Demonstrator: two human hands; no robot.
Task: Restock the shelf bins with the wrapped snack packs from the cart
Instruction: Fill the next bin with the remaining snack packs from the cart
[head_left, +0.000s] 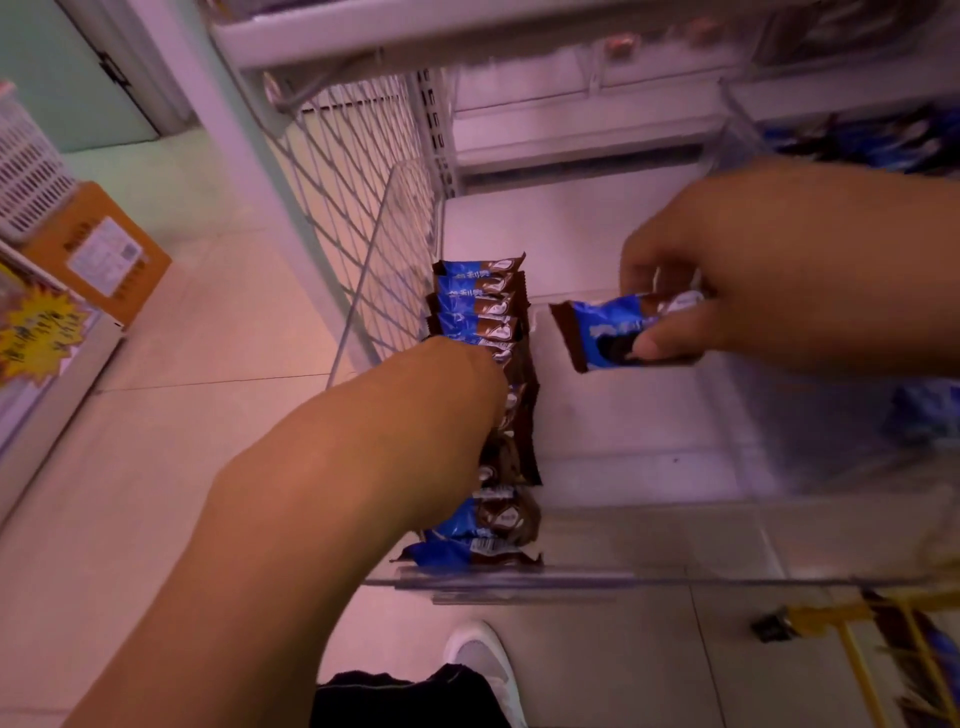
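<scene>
Clear plastic bin (649, 574): row of glossy blue-brown packs (483, 306). Right hand (727, 275) pinching one pack (618, 332); left hand (447, 410) on row, grip unclear.

Cardboard box (98, 252) beside white basket (26, 171), on floor.

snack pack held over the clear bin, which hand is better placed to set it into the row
Right. The right hand already pinches the blue snack pack just beside the row of packs in the clear bin. The left hand rests on the row, apparently steadying it.
</scene>
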